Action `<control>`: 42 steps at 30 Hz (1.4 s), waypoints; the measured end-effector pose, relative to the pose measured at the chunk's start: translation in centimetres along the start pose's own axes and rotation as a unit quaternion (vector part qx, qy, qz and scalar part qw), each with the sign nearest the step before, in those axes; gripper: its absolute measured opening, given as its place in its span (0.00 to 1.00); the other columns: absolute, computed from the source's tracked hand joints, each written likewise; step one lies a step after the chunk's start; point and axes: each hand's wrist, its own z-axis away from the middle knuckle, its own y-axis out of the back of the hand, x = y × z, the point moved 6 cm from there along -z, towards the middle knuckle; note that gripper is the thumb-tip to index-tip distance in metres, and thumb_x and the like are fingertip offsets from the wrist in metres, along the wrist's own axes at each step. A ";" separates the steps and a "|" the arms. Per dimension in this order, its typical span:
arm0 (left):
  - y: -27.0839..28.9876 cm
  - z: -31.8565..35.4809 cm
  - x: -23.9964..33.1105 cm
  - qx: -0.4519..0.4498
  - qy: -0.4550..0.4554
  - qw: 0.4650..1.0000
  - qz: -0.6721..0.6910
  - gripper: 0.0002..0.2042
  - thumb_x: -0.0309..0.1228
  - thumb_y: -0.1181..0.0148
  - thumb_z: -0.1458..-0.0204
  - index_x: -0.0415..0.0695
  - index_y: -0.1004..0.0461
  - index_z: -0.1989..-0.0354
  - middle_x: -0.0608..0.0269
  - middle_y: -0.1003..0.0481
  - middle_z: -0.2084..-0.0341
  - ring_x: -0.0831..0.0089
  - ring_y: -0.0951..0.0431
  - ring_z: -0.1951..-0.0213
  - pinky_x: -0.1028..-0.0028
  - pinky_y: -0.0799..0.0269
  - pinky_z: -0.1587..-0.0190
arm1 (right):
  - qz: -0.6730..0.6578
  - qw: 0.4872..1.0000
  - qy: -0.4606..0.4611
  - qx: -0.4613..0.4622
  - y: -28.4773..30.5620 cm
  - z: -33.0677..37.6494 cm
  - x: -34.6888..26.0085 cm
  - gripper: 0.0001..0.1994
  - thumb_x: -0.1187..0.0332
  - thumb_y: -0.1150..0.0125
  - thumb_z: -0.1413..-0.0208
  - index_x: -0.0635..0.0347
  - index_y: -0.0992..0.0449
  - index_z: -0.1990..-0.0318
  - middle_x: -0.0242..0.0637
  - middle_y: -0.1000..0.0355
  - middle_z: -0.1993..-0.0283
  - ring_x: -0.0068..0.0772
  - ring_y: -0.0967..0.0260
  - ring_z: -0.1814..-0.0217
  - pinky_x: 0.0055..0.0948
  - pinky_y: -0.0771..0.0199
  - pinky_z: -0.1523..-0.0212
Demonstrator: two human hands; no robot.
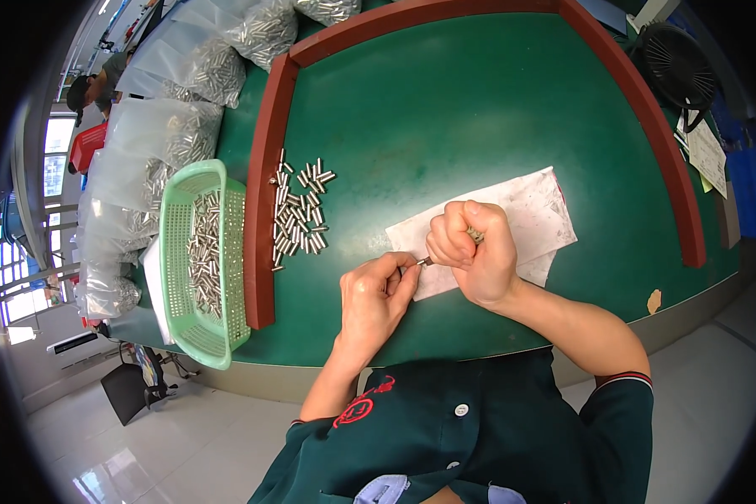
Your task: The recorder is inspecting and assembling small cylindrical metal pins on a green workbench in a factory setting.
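Over the white sheet, our left hand pinches finger-to-thumb a small metal cylinder, probably light, stiff and slippery, best held by its sides, while our right hand clenches a tool handle.

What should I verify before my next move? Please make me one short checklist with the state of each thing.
1. Left grip closed: ok, finger and thumb pinch a small metal piece.
2. Right grip closed: ok, the fist wraps a tool, mostly hidden.
3. Tool seated squarely on the piece: cannot tell, too small and partly covered.
4. White sheet under the right grip: ok.
5. Loose metal pins in tidy rows: not ok, scattered beside the red-brown rail.
6. Green basket upright: ok, with pins inside.
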 end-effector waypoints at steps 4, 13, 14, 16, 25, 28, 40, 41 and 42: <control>0.0 0.0 -0.1 0.000 -0.001 1.000 -0.003 0.03 0.21 0.41 0.60 0.36 0.27 0.76 0.69 0.43 0.93 0.83 0.45 0.88 0.80 0.47 0.85 | 0.013 1.000 0.001 -0.010 -0.1 0.0 0.0 0.20 0.60 0.67 0.45 0.54 0.50 0.89 0.25 0.56 0.92 0.17 0.65 0.88 0.22 0.63 0.86; 0.1 -0.1 0.0 0.005 0.006 1.000 0.000 0.03 0.22 0.41 0.61 0.38 0.27 0.77 0.61 0.39 0.93 0.71 0.40 0.90 0.73 0.43 0.84 | 0.128 0.990 0.063 -0.023 -0.5 0.5 0.3 0.21 0.60 0.64 0.46 0.56 0.51 0.90 0.25 0.56 0.91 0.18 0.63 0.87 0.22 0.62 0.84; 0.2 -0.2 0.1 0.005 0.006 1.000 0.000 0.03 0.22 0.41 0.61 0.38 0.27 0.77 0.61 0.39 0.93 0.71 0.40 0.90 0.73 0.43 0.84 | 0.127 0.990 0.063 -0.024 -0.7 0.6 0.3 0.21 0.60 0.64 0.46 0.56 0.51 0.90 0.25 0.56 0.91 0.18 0.63 0.87 0.22 0.62 0.84; 0.2 -0.2 0.2 0.002 0.005 1.000 -0.002 0.03 0.22 0.41 0.61 0.38 0.27 0.77 0.60 0.39 0.93 0.71 0.40 0.90 0.73 0.43 0.84 | 0.170 0.982 0.087 -0.013 -1.2 0.9 -0.1 0.22 0.60 0.63 0.46 0.56 0.51 0.90 0.26 0.56 0.91 0.18 0.61 0.87 0.22 0.61 0.84; -0.2 0.2 0.2 -0.005 0.016 1.000 -0.015 0.03 0.23 0.41 0.60 0.37 0.28 0.76 0.61 0.42 0.94 0.75 0.43 0.90 0.75 0.45 0.85 | 0.133 0.988 0.074 0.001 -0.9 0.4 0.2 0.18 0.67 0.64 0.49 0.56 0.50 0.90 0.26 0.54 0.91 0.17 0.62 0.87 0.21 0.61 0.85; 0.0 0.1 0.1 -0.014 0.022 1.000 -0.018 0.03 0.23 0.41 0.58 0.36 0.28 0.76 0.64 0.39 0.92 0.77 0.41 0.88 0.77 0.43 0.83 | 0.103 0.992 0.071 0.015 -0.7 0.4 -0.7 0.18 0.66 0.65 0.47 0.56 0.50 0.89 0.26 0.54 0.91 0.17 0.62 0.88 0.21 0.61 0.86; -0.5 0.3 -2.6 -0.075 0.243 0.667 0.701 0.05 0.26 0.49 0.49 0.39 0.35 0.65 0.68 0.41 0.81 0.83 0.45 0.79 0.84 0.47 0.78 | -0.028 0.997 0.074 0.011 0.1 0.5 -2.7 0.19 0.65 0.67 0.46 0.56 0.50 0.89 0.27 0.55 0.92 0.17 0.65 0.89 0.21 0.63 0.87; -0.6 0.4 -2.7 -0.064 0.266 0.674 0.686 0.07 0.26 0.49 0.49 0.38 0.34 0.64 0.68 0.41 0.81 0.83 0.45 0.80 0.84 0.47 0.78 | -0.027 0.997 0.071 0.009 0.1 0.5 -2.6 0.19 0.65 0.67 0.46 0.56 0.50 0.89 0.27 0.55 0.92 0.17 0.65 0.89 0.21 0.63 0.87; -0.5 0.3 -2.6 -0.060 0.266 0.673 0.688 0.07 0.26 0.49 0.49 0.38 0.34 0.64 0.68 0.41 0.81 0.83 0.45 0.80 0.84 0.47 0.78 | -0.027 0.997 0.066 0.009 0.1 0.4 -2.5 0.19 0.65 0.67 0.46 0.55 0.50 0.89 0.27 0.56 0.92 0.17 0.65 0.89 0.21 0.63 0.87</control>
